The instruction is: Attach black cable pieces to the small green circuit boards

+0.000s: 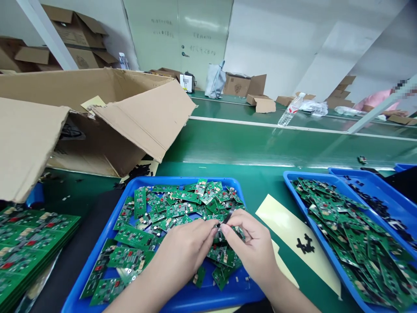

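Above a blue tray [85,266] piled with small green circuit boards [132,237], my two hands meet at the fingertips. My left hand [192,243] is closed in a pinch at one end of a small black strip [229,216]. The thumb and fingers of my right hand [252,241] pinch the same strip from the other side. The fingertips cover much of it, so its full shape is hidden. Right of the tray, several small black pieces [305,244] lie on a pale yellow sheet [283,217].
A second blue tray [295,174] with circuit boards stands at the right, beside another tray [391,191] of small black parts. Stacked board panels [29,243] lie at left, below a large open carton [146,113]. A water bottle [291,111] stands on the ledge behind.
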The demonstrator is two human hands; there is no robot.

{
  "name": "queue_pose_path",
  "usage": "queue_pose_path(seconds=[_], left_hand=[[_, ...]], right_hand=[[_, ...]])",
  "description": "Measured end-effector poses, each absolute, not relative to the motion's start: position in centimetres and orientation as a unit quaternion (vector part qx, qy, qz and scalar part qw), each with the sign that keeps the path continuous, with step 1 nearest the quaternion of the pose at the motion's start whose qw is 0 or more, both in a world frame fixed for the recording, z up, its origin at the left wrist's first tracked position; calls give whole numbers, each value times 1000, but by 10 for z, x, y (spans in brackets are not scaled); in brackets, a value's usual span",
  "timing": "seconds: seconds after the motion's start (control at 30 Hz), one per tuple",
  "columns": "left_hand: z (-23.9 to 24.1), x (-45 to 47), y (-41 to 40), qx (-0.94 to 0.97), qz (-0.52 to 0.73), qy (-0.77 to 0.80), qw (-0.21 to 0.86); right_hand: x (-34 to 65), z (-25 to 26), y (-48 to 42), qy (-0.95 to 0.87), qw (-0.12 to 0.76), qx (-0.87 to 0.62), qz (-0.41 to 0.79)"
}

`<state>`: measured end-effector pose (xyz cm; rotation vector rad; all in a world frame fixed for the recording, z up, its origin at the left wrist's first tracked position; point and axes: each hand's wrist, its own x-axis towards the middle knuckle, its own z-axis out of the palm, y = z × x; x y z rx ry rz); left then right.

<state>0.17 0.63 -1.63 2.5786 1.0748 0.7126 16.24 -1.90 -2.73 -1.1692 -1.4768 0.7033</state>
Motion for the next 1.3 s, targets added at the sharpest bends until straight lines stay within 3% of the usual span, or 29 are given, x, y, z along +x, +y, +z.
queue_pose_path(seconds=[0.23, 0.4, 0.6, 0.73, 0.97, 1.3], left_hand=[[-26, 6, -2, 883, 244, 400, -12], [-25, 6, -4, 867, 272, 406, 99], [-21, 1, 2, 837, 296, 417, 196], [-19, -2, 5, 826, 370, 398, 149], [-22, -7, 6, 842, 420, 340, -6], [-21, -10, 6, 857, 433, 277, -35]], right_hand=[[156, -33, -16, -584, 539, -519, 317], [157, -36, -14, -467, 560, -493, 475], [168, -30, -17, -446, 591, -339, 580], [170, -19, -15, -335, 608, -309, 650], [170, -12, -16, -348, 503, -334, 717], [174, -8, -27, -340, 511, -243, 751]])
